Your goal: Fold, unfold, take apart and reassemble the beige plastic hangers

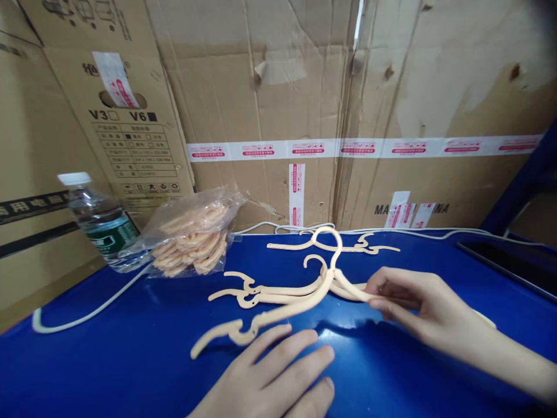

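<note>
My right hand (418, 299) pinches one arm of a beige plastic folding hanger (304, 302) between thumb and fingers. The hanger is tilted, its hook pointing up and its other arm reaching to the lower left. Close below that arm, my left hand (278, 377) has its fingers spread, holding nothing. Behind the held hanger lie more beige hangers (278, 290) with their hooks and notched ends showing. Farther back rests another hanger (287, 247). Part of a beige piece (484, 318) shows beyond my right wrist, mostly hidden.
A clear plastic bag (195, 232) full of beige hangers sits at the back left, beside a water bottle (104, 226). White cable (96, 310) runs along the blue tabletop (143, 360). A dark phone-like slab (513, 267) lies at right. Cardboard boxes (270, 104) form the back wall.
</note>
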### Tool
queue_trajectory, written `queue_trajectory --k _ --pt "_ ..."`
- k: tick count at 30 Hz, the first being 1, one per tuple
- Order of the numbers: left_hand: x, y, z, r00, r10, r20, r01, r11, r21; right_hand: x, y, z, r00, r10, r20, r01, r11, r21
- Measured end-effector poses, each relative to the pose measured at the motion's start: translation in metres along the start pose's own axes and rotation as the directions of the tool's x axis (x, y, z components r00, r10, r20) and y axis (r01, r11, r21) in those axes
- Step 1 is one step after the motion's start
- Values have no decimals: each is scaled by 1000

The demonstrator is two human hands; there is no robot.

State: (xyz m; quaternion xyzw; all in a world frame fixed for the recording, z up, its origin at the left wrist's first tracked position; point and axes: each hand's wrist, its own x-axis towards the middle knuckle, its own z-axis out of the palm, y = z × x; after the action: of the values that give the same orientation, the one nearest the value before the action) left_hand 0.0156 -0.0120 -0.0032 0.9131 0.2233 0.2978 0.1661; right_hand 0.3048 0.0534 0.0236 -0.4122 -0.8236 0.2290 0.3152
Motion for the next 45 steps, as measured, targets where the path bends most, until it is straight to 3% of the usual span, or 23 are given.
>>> queue_trajectory --k 5,10,18,23,28,37,45 --pt "3 -2 -13 975 -194 107 172 966 191 -2 -5 3 992 -34 120 58 977 -204" --pt "-3 -16 -11 991 -126 40 115 970 212 2 -5 0 974 -87 207 154 930 -332" --pt "-1 -13 -12 984 -162 77 117 904 412 3 4 4 985 -68 158 121 926 -357" --pt "2 -14 -11 981 -190 38 162 911 379 6 8 2 990 -81 114 116 930 -348" --pt "3 -15 -12 982 -170 87 114 888 446 7 9 0 994 -59 95 88 936 -341" --pt "4 -9 -14 962 -172 212 -30 707 707 8 15 -3 994 -27 103 62 932 -358" --pt "6 -8 -14 955 -206 214 -10 697 717 6 12 -3 993 -33 111 71 934 -350"
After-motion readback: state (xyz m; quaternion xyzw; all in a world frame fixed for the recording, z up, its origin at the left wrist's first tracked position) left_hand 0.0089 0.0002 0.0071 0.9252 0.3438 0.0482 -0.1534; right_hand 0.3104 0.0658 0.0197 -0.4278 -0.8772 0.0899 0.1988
